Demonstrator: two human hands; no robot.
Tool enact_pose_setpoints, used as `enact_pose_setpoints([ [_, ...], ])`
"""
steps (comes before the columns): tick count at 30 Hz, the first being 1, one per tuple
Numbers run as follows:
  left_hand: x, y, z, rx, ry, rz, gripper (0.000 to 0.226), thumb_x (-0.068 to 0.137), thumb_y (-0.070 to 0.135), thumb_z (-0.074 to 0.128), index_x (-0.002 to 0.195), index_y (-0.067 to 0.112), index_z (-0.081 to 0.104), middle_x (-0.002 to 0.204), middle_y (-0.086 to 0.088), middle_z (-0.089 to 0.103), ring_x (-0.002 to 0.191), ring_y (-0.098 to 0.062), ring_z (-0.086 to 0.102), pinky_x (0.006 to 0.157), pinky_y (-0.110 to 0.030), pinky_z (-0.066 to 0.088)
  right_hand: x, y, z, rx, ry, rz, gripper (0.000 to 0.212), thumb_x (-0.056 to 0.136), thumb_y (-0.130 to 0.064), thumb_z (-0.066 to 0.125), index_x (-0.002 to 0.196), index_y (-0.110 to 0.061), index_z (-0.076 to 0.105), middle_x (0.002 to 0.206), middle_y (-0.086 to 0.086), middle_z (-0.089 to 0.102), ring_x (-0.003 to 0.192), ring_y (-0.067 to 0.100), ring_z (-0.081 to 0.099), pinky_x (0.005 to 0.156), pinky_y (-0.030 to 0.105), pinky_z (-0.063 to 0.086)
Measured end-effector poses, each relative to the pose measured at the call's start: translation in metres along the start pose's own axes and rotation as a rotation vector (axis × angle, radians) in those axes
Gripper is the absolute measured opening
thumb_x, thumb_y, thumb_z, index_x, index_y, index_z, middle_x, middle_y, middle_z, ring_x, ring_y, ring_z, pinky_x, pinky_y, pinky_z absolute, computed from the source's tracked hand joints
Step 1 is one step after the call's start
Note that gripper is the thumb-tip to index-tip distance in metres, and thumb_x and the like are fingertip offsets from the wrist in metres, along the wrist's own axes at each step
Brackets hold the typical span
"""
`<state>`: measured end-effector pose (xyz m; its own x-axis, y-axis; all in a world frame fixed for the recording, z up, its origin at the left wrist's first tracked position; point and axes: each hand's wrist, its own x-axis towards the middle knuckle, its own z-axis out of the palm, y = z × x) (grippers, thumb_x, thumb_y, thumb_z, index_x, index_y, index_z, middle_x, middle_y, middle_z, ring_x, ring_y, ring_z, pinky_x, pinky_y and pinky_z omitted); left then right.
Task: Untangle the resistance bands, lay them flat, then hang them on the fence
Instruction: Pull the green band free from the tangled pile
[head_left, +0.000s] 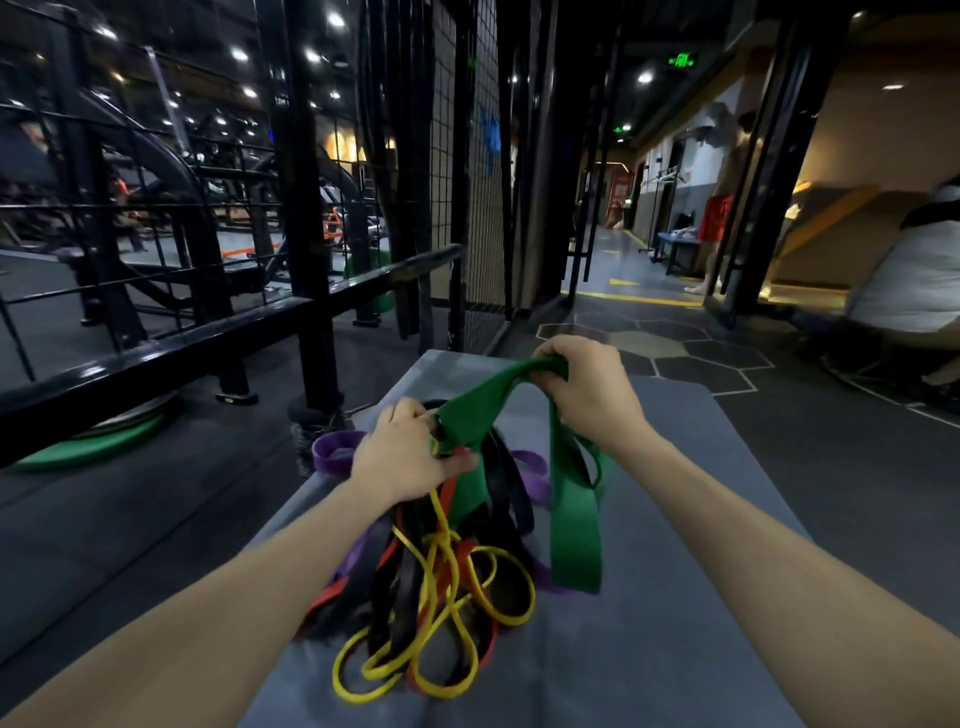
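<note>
— While the right hand grips the top of the green band and holds it up high, what is the left hand doing?

— It pinches the bands lower down, where the green one meets the black and yellow ones. That looks like the knot. Holding there probably keeps the pile from coming up too.

— Why lift the green one so high?

— So it hangs straight and the person can see where it is caught. Its long loop drops down on the right, beside the pile.

— Where are the other bands?

— Bunched on the grey mat: yellow, red, black and purple ones, all crossing over each other. A purple loop pokes out on the left.

— Is anything on the fence yet?

— Something dark hangs on it, but it is too dim to tell what. The fence stands ahead on the left, well apart from the mat. The job looks only just started.
</note>
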<state>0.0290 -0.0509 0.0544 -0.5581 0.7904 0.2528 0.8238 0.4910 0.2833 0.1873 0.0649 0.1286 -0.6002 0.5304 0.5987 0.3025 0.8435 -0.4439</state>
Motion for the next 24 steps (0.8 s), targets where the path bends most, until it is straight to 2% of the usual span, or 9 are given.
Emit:
enact_pose_setpoints([
  [5,0.004,0.001,0.003,-0.087,0.088,0.058,0.038,0.083,0.029,0.065,0.112,0.006,0.055,0.119,-0.004,0.041,0.114,-0.023,0.038,0.092,-0.042,0.045,0.000,0.004,-0.001,0.009,0.018,0.019,0.008,0.086,-0.011,0.064,0.092,-0.009,0.068,0.091,0.007,0.067,0.087,0.025,0.060,0.076,0.038,0.050],
  [8,0.014,-0.013,-0.012,0.044,0.060,0.116,0.028,0.082,0.024,0.066,0.104,0.012,0.056,0.115,0.001,0.045,0.110,-0.020,0.044,0.087,-0.039,0.049,0.006,0.009,-0.009,0.027,0.066,0.059,0.008,0.085,-0.011,0.065,0.092,-0.009,0.069,0.087,0.004,0.065,0.082,0.020,0.057,0.072,0.029,0.044],
  [11,0.019,-0.030,-0.023,0.101,0.055,0.070,0.019,0.079,0.018,0.066,0.095,0.015,0.056,0.105,-0.001,0.051,0.102,-0.023,0.054,0.082,-0.041,0.051,0.010,0.012,-0.018,0.039,0.093,0.084,0.009,0.084,-0.010,0.066,0.091,-0.008,0.070,0.083,0.002,0.063,0.080,0.018,0.055,0.071,0.027,0.041],
  [16,0.017,-0.028,-0.019,0.298,0.098,-0.027,0.020,0.085,-0.001,0.053,0.103,0.007,0.054,0.108,-0.005,0.051,0.107,-0.024,0.052,0.074,-0.036,0.050,0.002,0.028,-0.019,0.045,0.099,0.138,0.010,0.081,-0.009,0.067,0.090,-0.006,0.069,0.081,0.002,0.061,0.081,0.018,0.055,0.069,0.023,0.035],
  [19,0.015,-0.021,-0.010,0.273,0.033,-0.116,0.025,0.088,-0.001,0.048,0.112,0.005,0.051,0.115,-0.009,0.052,0.105,-0.028,0.056,0.072,-0.038,0.047,-0.013,0.048,-0.016,0.016,0.059,0.200,0.010,0.081,-0.008,0.067,0.090,-0.005,0.069,0.087,0.006,0.065,0.086,0.023,0.058,0.070,0.023,0.035],
  [22,0.018,-0.008,0.001,0.185,-0.039,0.025,0.031,0.084,0.009,0.055,0.115,0.009,0.053,0.119,-0.010,0.055,0.109,-0.028,0.055,0.082,-0.039,0.050,-0.029,0.070,-0.012,-0.038,-0.006,0.275,0.008,0.083,-0.011,0.066,0.089,-0.007,0.067,0.090,0.009,0.067,0.088,0.026,0.060,0.070,0.028,0.040],
  [24,0.018,0.006,0.008,0.087,-0.087,0.134,0.047,0.079,0.022,0.063,0.123,0.012,0.050,0.123,-0.008,0.053,0.114,-0.027,0.052,0.089,-0.041,0.049,-0.039,0.081,-0.012,-0.074,-0.055,0.302,0.008,0.084,-0.013,0.065,0.092,-0.010,0.065,0.090,0.007,0.066,0.089,0.027,0.060,0.073,0.031,0.044],
])
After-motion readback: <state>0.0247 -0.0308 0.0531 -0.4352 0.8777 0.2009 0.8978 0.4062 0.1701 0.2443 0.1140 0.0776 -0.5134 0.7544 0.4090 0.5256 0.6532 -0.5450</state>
